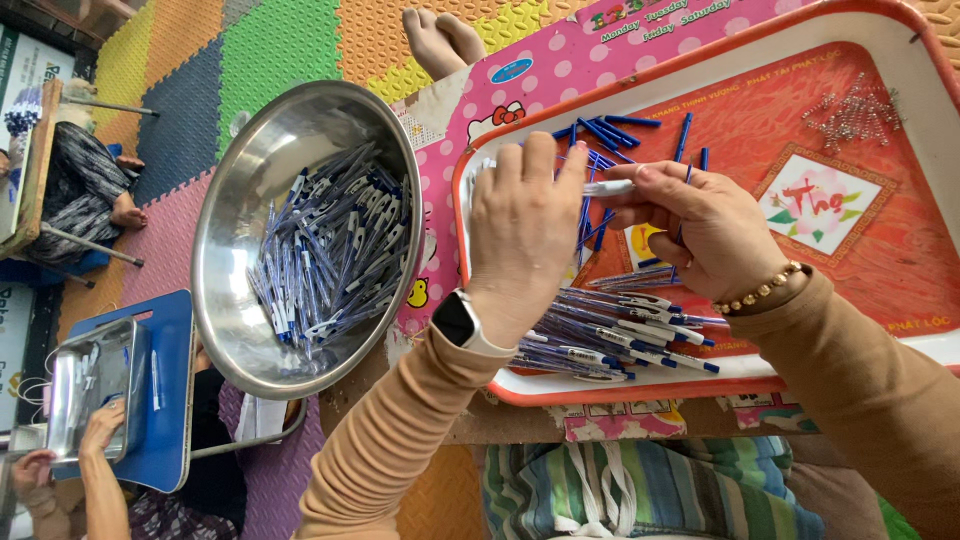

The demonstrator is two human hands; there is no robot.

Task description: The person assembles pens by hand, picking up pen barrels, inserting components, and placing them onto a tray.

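My left hand [522, 225] and my right hand [695, 228] meet over a red and white tray [905, 345], both pinching one white-barrelled pen [608, 187] between their fingertips. Below the hands a pile of assembled blue and clear pens [615, 340] lies at the tray's near edge. Loose blue pen parts [610, 130] are scattered on the tray beyond my fingers. A small heap of metal springs [855, 112] sits at the tray's far right corner. My left wrist wears a watch, my right a beaded bracelet.
A steel bowl [240, 190] full of pens [330, 250] stands left of the tray on a pink table. Another person's foot [440, 40] rests at the far edge. At lower left another person's hand [100, 425] touches a small steel tray [90, 385] on a blue stand.
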